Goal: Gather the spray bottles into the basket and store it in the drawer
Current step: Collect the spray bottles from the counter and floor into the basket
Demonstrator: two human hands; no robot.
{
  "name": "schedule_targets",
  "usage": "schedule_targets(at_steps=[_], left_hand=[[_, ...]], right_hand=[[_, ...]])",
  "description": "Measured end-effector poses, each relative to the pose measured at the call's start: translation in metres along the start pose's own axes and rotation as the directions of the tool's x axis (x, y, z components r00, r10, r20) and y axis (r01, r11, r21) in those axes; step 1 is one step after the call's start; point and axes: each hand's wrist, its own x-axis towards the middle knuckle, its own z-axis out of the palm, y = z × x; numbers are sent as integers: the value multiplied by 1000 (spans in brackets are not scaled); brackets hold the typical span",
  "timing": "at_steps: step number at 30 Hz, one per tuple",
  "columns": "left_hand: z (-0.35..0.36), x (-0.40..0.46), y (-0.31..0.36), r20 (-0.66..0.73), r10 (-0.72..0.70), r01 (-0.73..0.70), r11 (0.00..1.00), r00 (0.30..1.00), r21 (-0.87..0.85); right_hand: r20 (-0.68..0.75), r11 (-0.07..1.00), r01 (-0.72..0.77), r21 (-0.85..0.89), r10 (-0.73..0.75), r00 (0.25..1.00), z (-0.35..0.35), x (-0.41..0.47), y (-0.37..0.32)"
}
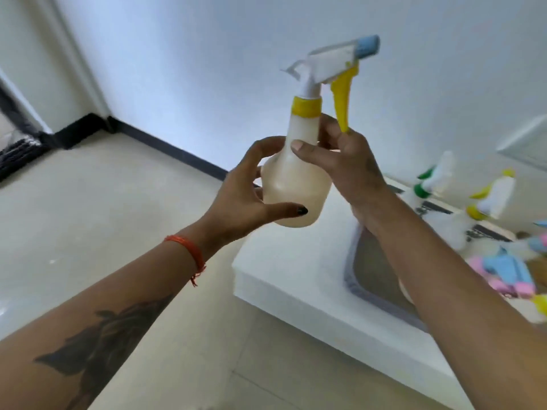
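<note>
A translucent spray bottle (296,179) with a yellow collar, yellow trigger and blue nozzle is held upright in the air in front of me. My right hand (343,161) grips its neck, thumb across the front. My left hand (245,196) cups the round body from the left, thumb under it. A grey basket (355,279) sits on the white cabinet top (281,261) below my right arm, which hides much of it. Several more spray bottles lie or stand at the right: one with a green collar (426,184), one with a yellow collar (485,202), and a pink and blue one (503,270).
The white cabinet top ends in a corner near the frame's middle, with beige tiled floor (103,217) beyond it. A white wall with a black skirting board (165,146) runs behind. A dark mat (17,149) lies at the far left.
</note>
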Motion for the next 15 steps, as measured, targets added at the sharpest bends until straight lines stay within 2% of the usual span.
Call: schedule_targets(at_steps=[3, 7, 12, 15], left_hand=[[48, 17, 11, 169, 51, -50, 999, 984, -12], [103, 33, 16, 325, 92, -110, 993, 941, 38], [150, 40, 13, 407, 111, -198, 964, 906, 177], [166, 41, 1, 439, 78, -200, 950, 895, 238]], right_hand=[[-75, 992, -42, -118, 33, 997, -59, -19, 7], [-280, 970, -128, -206, 67, 958, -110, -49, 25], [-574, 930, -267, -252, 78, 815, -120, -77, 60], [-682, 923, -304, -235, 66, 728, -112, -87, 82]])
